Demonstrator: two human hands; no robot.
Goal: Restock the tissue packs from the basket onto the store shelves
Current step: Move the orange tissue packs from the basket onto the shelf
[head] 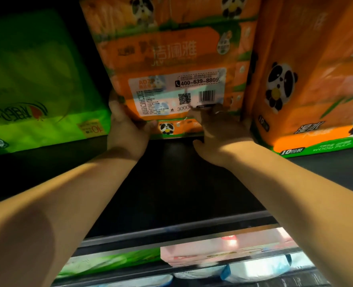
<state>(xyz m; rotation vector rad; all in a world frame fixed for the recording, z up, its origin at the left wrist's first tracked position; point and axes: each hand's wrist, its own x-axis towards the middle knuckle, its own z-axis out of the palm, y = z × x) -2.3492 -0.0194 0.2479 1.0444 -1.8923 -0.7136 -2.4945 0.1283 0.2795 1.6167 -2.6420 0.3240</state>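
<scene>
A large orange tissue pack [167,59] with panda pictures, a barcode and a phone number stands on the dark shelf [171,183], its label side toward me. My left hand [128,129] grips the pack's lower left corner, thumb on the front. My right hand [219,129] lies on the lower right part of its front, fingers spread over the wrapper. Both arms reach forward over the shelf. No basket is in view.
A second orange panda tissue pack [308,79] stands tight against the right side. A green tissue pack [36,83] stands to the left, with a dark gap between. Lower shelves hold green [113,264], pink [212,253] and blue-white [254,270] packs.
</scene>
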